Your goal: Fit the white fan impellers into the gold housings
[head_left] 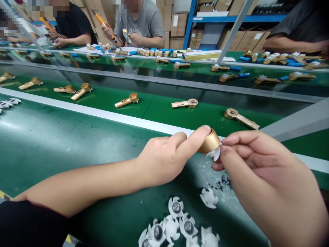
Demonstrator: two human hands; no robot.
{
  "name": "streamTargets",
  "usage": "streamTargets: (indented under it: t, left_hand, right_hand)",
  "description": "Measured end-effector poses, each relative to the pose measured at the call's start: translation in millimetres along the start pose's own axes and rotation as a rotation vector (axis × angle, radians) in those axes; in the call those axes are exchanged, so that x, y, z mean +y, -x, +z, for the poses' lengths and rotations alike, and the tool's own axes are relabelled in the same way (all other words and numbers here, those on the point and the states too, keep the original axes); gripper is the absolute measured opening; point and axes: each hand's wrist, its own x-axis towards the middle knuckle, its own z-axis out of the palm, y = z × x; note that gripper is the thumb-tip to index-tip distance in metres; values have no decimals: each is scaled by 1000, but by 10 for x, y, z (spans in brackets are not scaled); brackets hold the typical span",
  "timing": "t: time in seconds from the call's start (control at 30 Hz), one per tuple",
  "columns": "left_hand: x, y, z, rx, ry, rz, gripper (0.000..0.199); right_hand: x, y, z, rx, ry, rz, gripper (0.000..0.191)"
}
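My left hand (164, 156) is closed around a gold handheld-fan housing (211, 140), its round head showing beyond the fingers while the rest is hidden. Under that head, white blades of a fan impeller (216, 154) stick out. My right hand (269, 181) pinches at the impeller's edge with thumb and fingers, right beside the housing. How deep the impeller sits inside cannot be seen. On the green bench below lie several loose white impellers (176, 207), some with a dark round hub facing up, and one lone impeller (209, 198) closer to my hands.
Small black parts (224, 181) are scattered on the bench. Beyond a white rail (102, 115), several gold fan housings (128, 100) lie on a green conveyor (154, 109). Across it, co-workers (144, 24) sit at a table, two holding orange tools (102, 22). A grey post (303, 120) slants at right.
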Motion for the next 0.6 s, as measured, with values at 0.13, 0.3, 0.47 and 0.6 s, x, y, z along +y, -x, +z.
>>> streamTargets:
  t: [0.13, 0.3, 0.47, 0.6]
  left_hand:
    - [17, 26, 55, -31, -30, 29, 58]
    - [-66, -61, -40, -88, -43, 29, 58]
    - [-697, -417, -59, -94, -191, -312, 62]
    - [-1375, -559, 65, -274, -288, -529, 62]
  right_hand:
    - [42, -48, 20, -22, -111, 83, 13]
    - [81, -162, 56, -248, -582, 352, 27]
    - [27, -63, 448, -680, -224, 256, 30]
    - [-51, 162, 977, -933, 288, -294, 25]
